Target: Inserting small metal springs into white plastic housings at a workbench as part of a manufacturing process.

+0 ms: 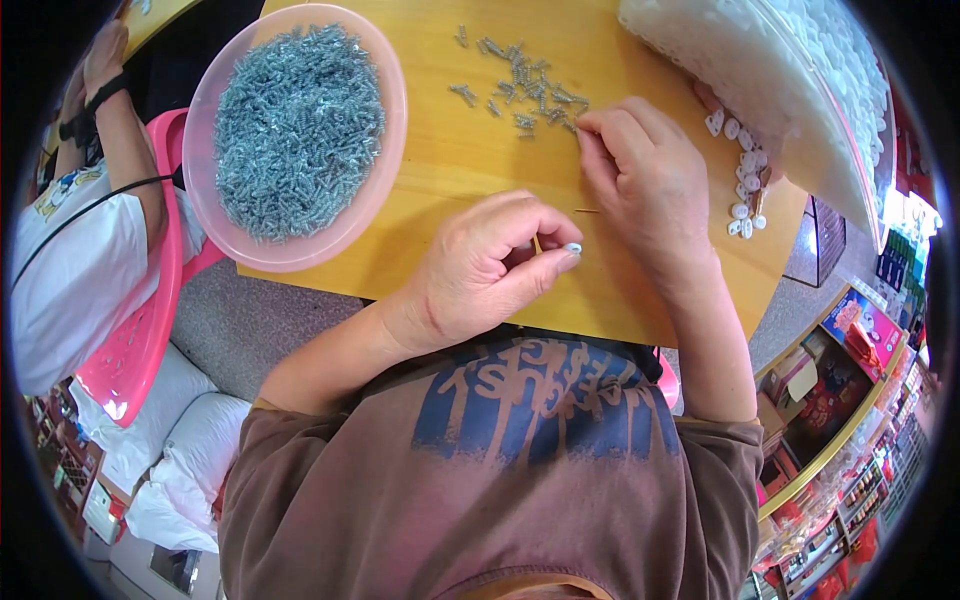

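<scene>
1. Cannot make out the tiny piece [573, 249] in the left hand [485, 262], mostly covered.
2. Cannot see into the pinch of the right hand [648, 170].
3. Shows only part of the translucent container [795, 140] and seated person [90, 260], cut off by view's edge.

On my feed, large brown lettering [548, 385] fills a dark blue patch across the chest of the brown shirt [460, 520], bent by folds. On the pink-and-blue panel [866, 328] at the right I see pale marks, too small for me to read.
</scene>
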Demonstrator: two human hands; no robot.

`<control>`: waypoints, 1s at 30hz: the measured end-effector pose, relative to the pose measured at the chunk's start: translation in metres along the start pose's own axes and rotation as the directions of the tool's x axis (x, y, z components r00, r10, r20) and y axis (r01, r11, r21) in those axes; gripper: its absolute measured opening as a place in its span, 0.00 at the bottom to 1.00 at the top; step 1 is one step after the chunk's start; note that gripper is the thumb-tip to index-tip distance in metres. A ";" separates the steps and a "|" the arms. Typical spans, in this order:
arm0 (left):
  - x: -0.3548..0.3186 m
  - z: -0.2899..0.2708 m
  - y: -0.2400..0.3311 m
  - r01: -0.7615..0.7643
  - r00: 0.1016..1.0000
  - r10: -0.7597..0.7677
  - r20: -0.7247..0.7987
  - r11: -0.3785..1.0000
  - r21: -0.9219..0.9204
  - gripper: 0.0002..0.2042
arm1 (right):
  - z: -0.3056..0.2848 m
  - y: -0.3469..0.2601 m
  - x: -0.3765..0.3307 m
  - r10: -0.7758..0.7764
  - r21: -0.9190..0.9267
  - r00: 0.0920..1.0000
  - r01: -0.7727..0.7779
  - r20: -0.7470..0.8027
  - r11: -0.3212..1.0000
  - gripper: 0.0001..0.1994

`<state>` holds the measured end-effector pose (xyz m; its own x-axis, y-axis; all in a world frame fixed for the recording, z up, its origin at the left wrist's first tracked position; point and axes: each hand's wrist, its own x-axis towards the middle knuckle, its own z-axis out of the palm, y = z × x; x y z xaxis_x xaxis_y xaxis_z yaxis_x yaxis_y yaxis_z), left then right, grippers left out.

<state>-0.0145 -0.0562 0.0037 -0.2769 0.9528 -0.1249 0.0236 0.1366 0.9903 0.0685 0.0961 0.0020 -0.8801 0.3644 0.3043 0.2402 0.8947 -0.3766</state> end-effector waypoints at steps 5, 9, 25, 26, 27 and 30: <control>0.002 0.000 0.001 -0.005 1.000 0.005 -0.013 1.000 0.017 0.04 | -0.001 0.002 0.001 0.005 0.008 1.000 -0.005 0.012 1.000 0.03; 0.001 -0.001 0.002 -0.006 1.000 0.006 -0.006 0.999 0.032 0.04 | -0.002 0.003 -0.001 0.021 0.048 1.000 -0.022 0.023 0.999 0.03; 0.002 0.000 0.002 -0.030 1.000 0.030 0.004 0.999 0.039 0.04 | -0.003 0.008 0.003 0.061 0.145 0.998 -0.062 0.007 0.987 0.05; 0.003 0.000 0.002 -0.027 1.000 0.027 0.007 0.999 0.038 0.04 | -0.003 0.009 0.003 0.038 0.125 0.999 -0.040 0.020 0.991 0.04; 0.003 0.000 0.002 -0.029 1.000 0.029 0.008 0.999 0.040 0.04 | -0.003 0.009 0.004 0.038 0.125 0.999 -0.040 0.017 0.991 0.04; 0.003 0.000 0.001 -0.035 0.999 0.035 0.000 0.999 0.026 0.04 | -0.002 0.008 0.006 0.044 0.065 0.999 -0.046 0.028 0.997 0.04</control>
<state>-0.0150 -0.0535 0.0043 -0.2760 0.9569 -0.0904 0.0584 0.1106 0.9922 0.0663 0.1058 0.0029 -0.8799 0.3960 0.2625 0.2531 0.8582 -0.4466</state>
